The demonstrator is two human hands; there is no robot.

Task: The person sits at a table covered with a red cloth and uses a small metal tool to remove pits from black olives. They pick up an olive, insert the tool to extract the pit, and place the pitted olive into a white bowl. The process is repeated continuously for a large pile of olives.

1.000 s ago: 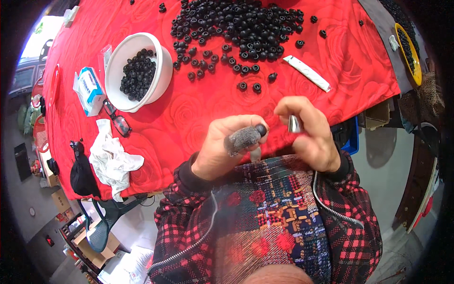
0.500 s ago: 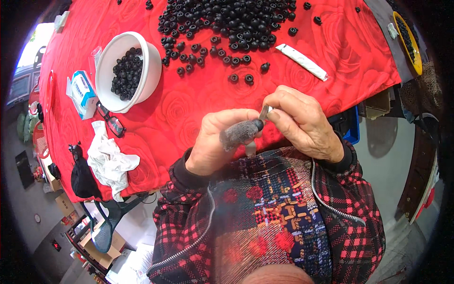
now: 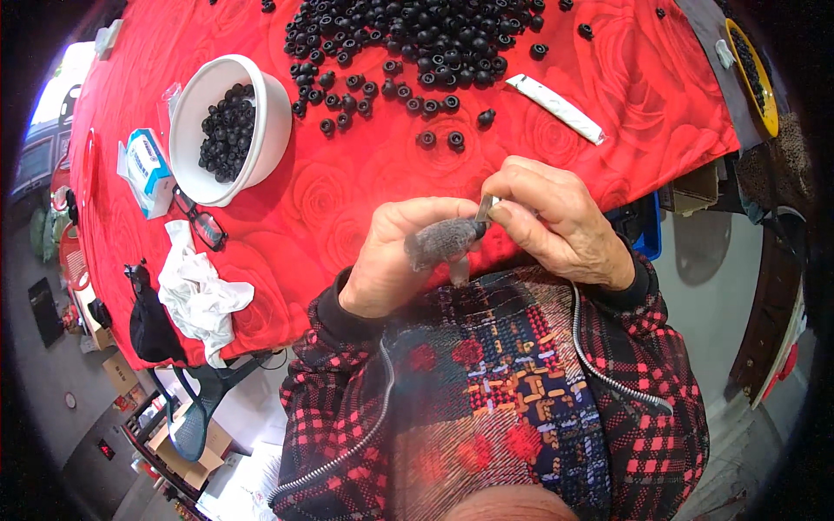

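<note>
The strip (image 3: 485, 208) looks shiny metal, the finger cover (image 3: 441, 244) rough cloth, the bowl (image 3: 275, 126) smooth plastic.

At centre, the left hand (image 3: 387, 252), one digit in a grey cover (image 3: 441, 244), holds a black piece (image 3: 479, 229) against the metal strip (image 3: 485, 209) in the right hand (image 3: 565, 227), black parts (image 3: 426, 35) heaped up top, a white bowl (image 3: 276, 122) upper left.

L forearm (image 3: 334, 356) & R forearm (image 3: 650, 319) angled inward — hands nearly meeting in front of torso. L hand (image 3: 382, 256): curled, upper digit extended, pointing R. R hand (image 3: 556, 224): thumb + index closed in 2-digit pinch, just beside L fingertips.
</note>
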